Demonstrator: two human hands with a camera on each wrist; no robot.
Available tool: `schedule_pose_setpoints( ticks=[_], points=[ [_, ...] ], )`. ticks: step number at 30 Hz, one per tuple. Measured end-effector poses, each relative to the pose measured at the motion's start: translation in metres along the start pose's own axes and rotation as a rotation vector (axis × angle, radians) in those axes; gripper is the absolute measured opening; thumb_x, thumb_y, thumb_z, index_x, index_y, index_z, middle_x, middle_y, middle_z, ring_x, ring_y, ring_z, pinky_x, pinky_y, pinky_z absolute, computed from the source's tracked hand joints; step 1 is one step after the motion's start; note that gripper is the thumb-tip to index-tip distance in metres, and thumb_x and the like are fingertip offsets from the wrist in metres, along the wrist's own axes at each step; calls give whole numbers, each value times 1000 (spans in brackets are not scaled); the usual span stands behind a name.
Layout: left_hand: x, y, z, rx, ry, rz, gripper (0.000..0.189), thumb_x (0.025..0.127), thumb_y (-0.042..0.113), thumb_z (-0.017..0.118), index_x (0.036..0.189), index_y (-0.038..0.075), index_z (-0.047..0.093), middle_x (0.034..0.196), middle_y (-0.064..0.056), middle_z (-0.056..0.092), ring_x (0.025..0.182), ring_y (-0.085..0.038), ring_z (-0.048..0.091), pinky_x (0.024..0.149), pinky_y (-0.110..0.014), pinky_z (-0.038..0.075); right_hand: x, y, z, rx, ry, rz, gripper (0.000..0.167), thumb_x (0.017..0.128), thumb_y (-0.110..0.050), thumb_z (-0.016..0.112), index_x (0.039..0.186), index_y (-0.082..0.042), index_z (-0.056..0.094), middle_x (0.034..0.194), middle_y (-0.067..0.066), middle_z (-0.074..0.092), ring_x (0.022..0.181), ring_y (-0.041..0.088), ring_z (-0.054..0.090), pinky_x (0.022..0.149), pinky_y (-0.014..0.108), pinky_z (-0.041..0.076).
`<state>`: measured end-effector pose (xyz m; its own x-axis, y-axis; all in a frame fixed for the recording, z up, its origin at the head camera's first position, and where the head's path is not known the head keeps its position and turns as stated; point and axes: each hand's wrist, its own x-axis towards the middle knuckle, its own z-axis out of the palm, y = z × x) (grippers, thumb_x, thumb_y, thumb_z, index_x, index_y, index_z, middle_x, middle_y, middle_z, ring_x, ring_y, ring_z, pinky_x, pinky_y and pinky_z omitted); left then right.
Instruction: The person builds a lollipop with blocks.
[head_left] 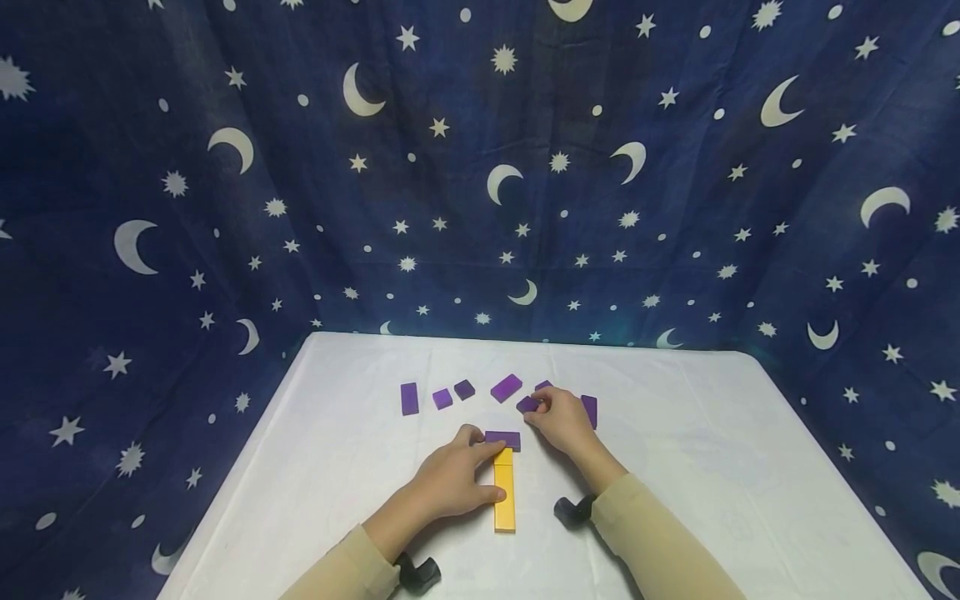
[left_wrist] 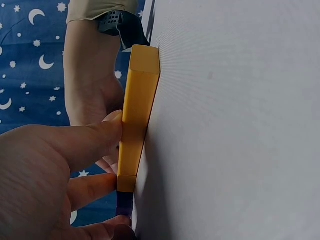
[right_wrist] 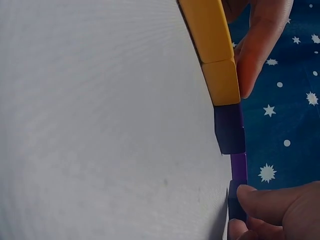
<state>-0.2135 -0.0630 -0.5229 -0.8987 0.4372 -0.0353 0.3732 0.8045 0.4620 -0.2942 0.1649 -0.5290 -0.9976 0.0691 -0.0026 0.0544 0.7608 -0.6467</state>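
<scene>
A long yellow block (head_left: 505, 508) lies lengthwise before me on the white table, a small yellow block (head_left: 507, 457) against its far end. Across that end sits a purple block (head_left: 511, 438), making a T shape. My left hand (head_left: 448, 477) rests on this row: thumb on the long yellow block, index finger on the small one, another finger by the purple block's left end. With thumb and fingers, my right hand (head_left: 564, 422) pinches a small dark purple block (right_wrist: 233, 197), beyond and right of the T; part of this block is hidden by the fingertips.
More purple blocks lie in a loose arc farther back: an upright rectangle (head_left: 408, 399) at left, two small pieces (head_left: 442, 399) beside it, and a tilted rectangle (head_left: 506, 387) mid-table. Another block (head_left: 590, 410) is partly behind the right hand. A starry blue cloth (head_left: 450, 208) hangs behind.
</scene>
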Motion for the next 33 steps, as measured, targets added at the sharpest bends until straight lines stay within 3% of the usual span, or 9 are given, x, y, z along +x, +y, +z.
schedule_pose_setpoints(
  ticks=[14,33],
  points=[
    [0,1,-1,5,6,6,75,86,60,83,153,36,60,146,-7,58,108,-22,68,98,-48,60,0,5,-2,23,-2,-27,34,93,-17,83,125,-11,76,83,0,65,78,17,58,76,33,47],
    [-1,1,0,18,26,18,76,85,59,84,153,34,62,144,-8,58,103,-22,68,95,-47,60,-11,-5,-3,54,-59,-83,32,94,-13,82,126,-13,77,85,-1,64,81,16,58,79,33,50]
  ],
)
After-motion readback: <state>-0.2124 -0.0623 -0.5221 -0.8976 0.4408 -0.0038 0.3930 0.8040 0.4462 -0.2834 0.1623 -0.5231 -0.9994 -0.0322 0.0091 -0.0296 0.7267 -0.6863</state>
